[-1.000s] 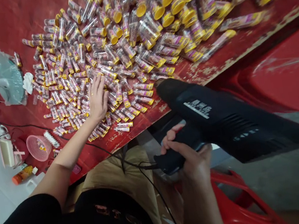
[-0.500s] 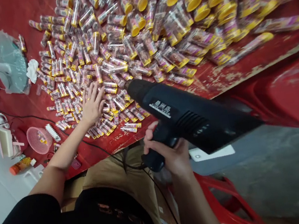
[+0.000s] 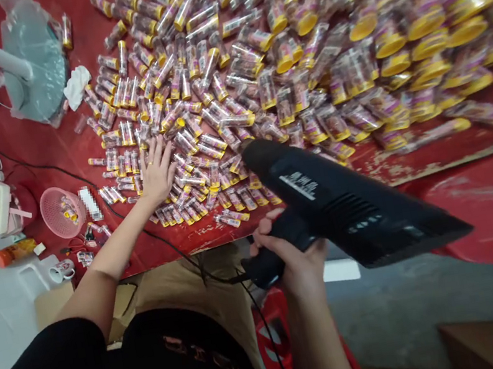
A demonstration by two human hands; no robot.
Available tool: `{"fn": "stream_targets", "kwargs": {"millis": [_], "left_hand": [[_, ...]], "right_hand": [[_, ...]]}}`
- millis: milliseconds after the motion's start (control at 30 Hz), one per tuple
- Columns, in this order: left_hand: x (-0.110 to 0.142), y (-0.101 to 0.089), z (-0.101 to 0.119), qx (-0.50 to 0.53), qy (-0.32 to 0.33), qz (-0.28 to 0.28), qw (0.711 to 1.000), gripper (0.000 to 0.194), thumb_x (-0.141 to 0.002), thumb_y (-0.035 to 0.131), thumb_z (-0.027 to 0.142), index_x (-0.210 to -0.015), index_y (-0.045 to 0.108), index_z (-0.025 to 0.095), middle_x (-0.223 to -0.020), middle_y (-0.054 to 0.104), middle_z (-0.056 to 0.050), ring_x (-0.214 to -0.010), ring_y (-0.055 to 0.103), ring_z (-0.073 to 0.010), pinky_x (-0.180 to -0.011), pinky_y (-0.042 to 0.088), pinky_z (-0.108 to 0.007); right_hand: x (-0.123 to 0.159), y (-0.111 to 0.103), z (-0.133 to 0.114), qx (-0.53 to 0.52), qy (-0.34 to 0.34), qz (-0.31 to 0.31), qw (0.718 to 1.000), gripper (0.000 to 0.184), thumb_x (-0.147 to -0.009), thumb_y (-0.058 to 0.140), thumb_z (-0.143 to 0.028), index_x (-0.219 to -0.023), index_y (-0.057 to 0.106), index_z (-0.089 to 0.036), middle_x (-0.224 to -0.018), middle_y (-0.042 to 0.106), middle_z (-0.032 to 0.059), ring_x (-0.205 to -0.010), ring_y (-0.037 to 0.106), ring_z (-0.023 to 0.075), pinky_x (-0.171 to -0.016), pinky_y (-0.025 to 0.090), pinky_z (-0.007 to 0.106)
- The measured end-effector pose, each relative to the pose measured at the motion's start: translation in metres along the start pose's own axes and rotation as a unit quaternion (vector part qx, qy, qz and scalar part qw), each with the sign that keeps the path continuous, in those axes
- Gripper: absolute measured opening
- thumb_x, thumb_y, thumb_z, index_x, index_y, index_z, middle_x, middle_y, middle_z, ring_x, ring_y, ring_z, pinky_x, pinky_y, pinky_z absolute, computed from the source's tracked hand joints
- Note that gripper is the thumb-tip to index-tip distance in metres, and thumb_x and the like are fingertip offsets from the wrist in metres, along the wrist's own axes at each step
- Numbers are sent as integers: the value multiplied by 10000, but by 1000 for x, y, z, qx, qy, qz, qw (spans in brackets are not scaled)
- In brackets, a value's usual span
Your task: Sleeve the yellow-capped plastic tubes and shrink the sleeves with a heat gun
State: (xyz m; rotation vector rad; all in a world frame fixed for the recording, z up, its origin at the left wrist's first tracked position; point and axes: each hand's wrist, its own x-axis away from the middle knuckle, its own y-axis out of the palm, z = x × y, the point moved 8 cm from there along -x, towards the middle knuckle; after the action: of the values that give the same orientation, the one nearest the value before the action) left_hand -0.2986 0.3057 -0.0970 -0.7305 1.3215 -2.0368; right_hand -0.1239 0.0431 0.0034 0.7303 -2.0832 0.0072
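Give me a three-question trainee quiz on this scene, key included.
1. Which hand grips the black heat gun?
2. True or false: the left hand rests on the yellow-capped plastic tubes.
3. Fill the gap: the pink basket holds a few ____.

Key:
1. The right hand
2. True
3. yellow-capped plastic tubes
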Motion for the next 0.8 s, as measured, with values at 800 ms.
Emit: {"fn": "stream_targets", "kwargs": {"millis": [800], "left_hand": [[-22,15,33,17,88,-77,993,721,-1034,326,674,-1651,342,300,-1756,286,-96,-1658,164,-291,-1343,68,-596]], "right_hand": [[-23,-23,-34,36,53,-73,995,419,-676,841,-246,-1019,600,-238,-804,549,-29,-617,540,109,-484,498,228]]}}
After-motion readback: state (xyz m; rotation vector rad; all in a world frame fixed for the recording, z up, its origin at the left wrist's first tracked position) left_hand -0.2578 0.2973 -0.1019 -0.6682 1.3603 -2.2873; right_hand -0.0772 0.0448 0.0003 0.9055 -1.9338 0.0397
